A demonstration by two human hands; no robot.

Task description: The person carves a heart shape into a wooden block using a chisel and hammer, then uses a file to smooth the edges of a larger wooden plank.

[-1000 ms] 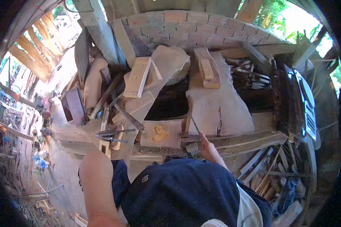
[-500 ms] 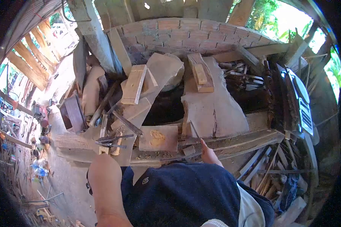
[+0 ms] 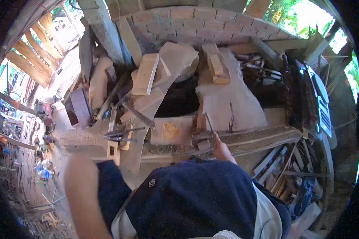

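My right hand [image 3: 222, 150] is closed round the lower end of a thin dark tool [image 3: 210, 123], whose tip points up and away over the front of a wide slab [image 3: 237, 113]. To its left, a small board [image 3: 157, 133] bears a yellowish patch [image 3: 171, 130]. At the left lie several dark metal tools [image 3: 121, 135], across narrow wood pieces. One piece [image 3: 112, 160] has a rectangular slot near its end. A bare limb, blurred, rises at the lower left beside the dark blue cloth; my left hand cannot be made out.
A long thick beam [image 3: 263, 140] runs along the front. Short blocks [image 3: 146, 75] lie on the slabs beyond, before a brick wall [image 3: 187, 24]. A post [image 3: 101, 34] stands back left. Scrap wood [image 3: 277, 163] is heaped at the right.
The bare limb has swung left, uncovering the slotted wood piece and more dark blue cloth. The view has shifted a little. My right hand still holds the thin tool.
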